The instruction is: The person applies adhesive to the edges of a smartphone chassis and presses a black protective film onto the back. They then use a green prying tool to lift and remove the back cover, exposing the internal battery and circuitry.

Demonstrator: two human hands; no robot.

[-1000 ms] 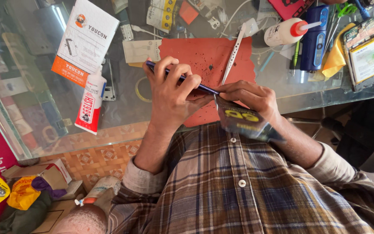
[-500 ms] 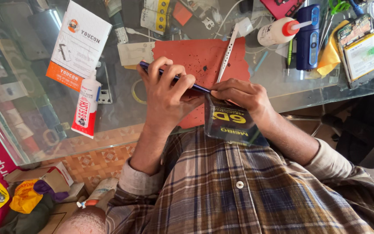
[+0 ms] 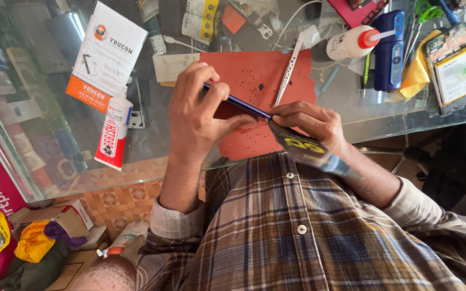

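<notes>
Here, item one: a thin dark-blue slab-shaped phone, seen edge-on, was held above a red rubber work mat on the glass worktop. Its long axis ran on a diagonal from the upper left, inside the left hand, down to the lower right, where it met the right hand.

Left hand: clenched round the phone's upper-left end, thumb beneath, fingers curled over the top edge. It carried most of the length.

Right hand: fingertips pinched at the phone's lower-right end; it also grasped a flat dark plastic card with yellow print, which lay along the same diagonal, its tip at the phone's edge and its tail toward the plaid shirt. Whether the tip sat in the seam could not be told.

Nearby, untouched:
- white slim tweezers, on the mat, just beyond the right hand
- white squeeze bottle with red cap, well apart at upper right
- white-and-red glue tube, left of the left hand

Both hands met at the phone; the left was nearer its middle.
</notes>
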